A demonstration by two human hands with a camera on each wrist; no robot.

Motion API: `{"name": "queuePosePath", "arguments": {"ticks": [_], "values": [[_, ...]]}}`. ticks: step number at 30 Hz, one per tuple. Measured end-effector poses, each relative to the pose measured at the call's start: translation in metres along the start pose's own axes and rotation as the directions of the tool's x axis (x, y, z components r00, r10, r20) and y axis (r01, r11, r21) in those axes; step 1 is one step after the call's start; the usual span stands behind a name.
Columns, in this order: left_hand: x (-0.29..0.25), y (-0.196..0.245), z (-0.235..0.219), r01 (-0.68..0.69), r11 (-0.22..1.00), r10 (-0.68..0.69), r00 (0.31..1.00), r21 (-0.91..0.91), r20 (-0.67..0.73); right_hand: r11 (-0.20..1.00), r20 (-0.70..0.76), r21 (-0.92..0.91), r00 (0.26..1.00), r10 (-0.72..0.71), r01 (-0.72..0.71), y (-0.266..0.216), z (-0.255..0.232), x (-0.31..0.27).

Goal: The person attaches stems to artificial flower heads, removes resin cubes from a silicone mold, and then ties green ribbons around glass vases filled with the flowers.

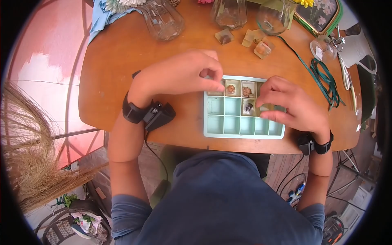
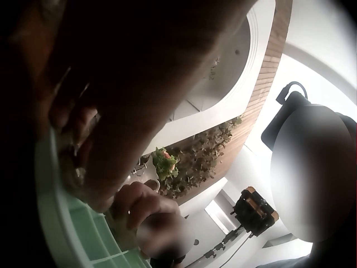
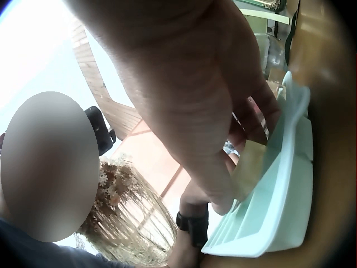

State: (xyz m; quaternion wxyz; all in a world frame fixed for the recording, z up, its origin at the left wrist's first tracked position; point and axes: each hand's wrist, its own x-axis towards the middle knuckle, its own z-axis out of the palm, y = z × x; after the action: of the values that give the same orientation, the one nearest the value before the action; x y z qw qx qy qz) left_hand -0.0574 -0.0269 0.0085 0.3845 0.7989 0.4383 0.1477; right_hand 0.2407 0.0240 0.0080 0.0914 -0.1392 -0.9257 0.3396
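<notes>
A mint-green divided tray [image 1: 218, 132] lies on the table in front of the person. Clear resin cubes with small things set inside, among them a cube with an orange-brown piece [image 1: 231, 89] and one with a dark piece [image 1: 248, 107], sit in some compartments. The left hand [image 1: 185, 73] reaches over the tray's far left corner, thumb and fingers curled at a cube in the corner compartment, mostly hidden. At the right side, the right hand [image 1: 288, 100] pinches a yellowish translucent cube [image 3: 251, 163] between thumb and fingers, low at the middle row.
Several loose cubes, one a clear cube [image 1: 264, 48], lie beyond the tray near glass vases [image 1: 163, 24]. A green ribbon [image 1: 322, 79] and white-handled scissors [image 1: 346, 77] lie at the right. Dried grass [image 1: 32, 155] stands left of the table [image 1: 110, 94].
</notes>
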Motion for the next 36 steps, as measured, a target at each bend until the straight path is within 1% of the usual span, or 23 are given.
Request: {"name": "queuePosePath", "arguments": {"ticks": [2, 4, 7, 13, 16, 19, 25, 29, 31, 34, 36], "values": [[0.001, 0.001, -0.001, 0.045, 0.999, -0.044, 0.999, 0.015, -0.011, 0.999, 0.004, 0.046, 1.000, 0.004, -0.004, 0.002, -0.002, 0.000], [0.003, -0.003, 0.001, 0.040, 0.999, -0.039, 0.999, 0.018, -0.033, 0.997, 0.013, 0.066, 1.000, 0.026, -0.027, -0.002, -0.006, 0.001], [0.005, -0.007, 0.004, 0.049, 0.999, -0.047, 0.998, 0.025, -0.046, 0.996, 0.031, 0.038, 0.996, 0.085, -0.086, -0.008, -0.010, 0.001], [0.009, -0.012, 0.005, 0.091, 0.996, -0.091, 0.995, -0.002, -0.034, 0.991, -0.010, 0.008, 0.991, 0.134, -0.134, -0.012, -0.007, 0.001], [0.009, -0.013, 0.004, 0.112, 0.993, -0.112, 0.993, -0.024, -0.024, 0.968, -0.060, -0.053, 0.968, 0.244, -0.247, -0.016, -0.007, 0.001], [0.010, -0.014, 0.004, 0.116, 0.993, -0.116, 0.993, -0.023, -0.015, 0.957, -0.112, -0.162, 0.968, 0.226, -0.242, -0.015, -0.006, 0.000], [0.011, -0.014, 0.003, 0.122, 0.992, -0.122, 0.992, -0.042, -0.008, 0.939, -0.114, -0.179, 0.954, 0.276, -0.293, -0.012, -0.005, 0.001], [0.012, -0.016, 0.004, 0.084, 0.995, -0.085, 0.996, -0.057, -0.013, 0.909, -0.127, -0.203, 0.930, 0.344, -0.364, -0.013, -0.005, 0.003], [0.013, -0.018, 0.004, 0.094, 0.993, -0.095, 0.995, -0.066, -0.008, 0.892, -0.119, -0.218, 0.918, 0.379, -0.396, -0.013, -0.006, 0.004], [0.015, -0.019, 0.003, 0.098, 0.992, -0.098, 0.995, -0.075, -0.004, 0.900, -0.110, -0.191, 0.920, 0.377, -0.392, -0.009, -0.006, 0.005], [0.015, -0.020, 0.003, 0.089, 0.993, -0.090, 0.996, -0.074, -0.012, 0.925, -0.080, -0.128, 0.934, 0.349, -0.357, -0.002, -0.006, 0.005]]}}
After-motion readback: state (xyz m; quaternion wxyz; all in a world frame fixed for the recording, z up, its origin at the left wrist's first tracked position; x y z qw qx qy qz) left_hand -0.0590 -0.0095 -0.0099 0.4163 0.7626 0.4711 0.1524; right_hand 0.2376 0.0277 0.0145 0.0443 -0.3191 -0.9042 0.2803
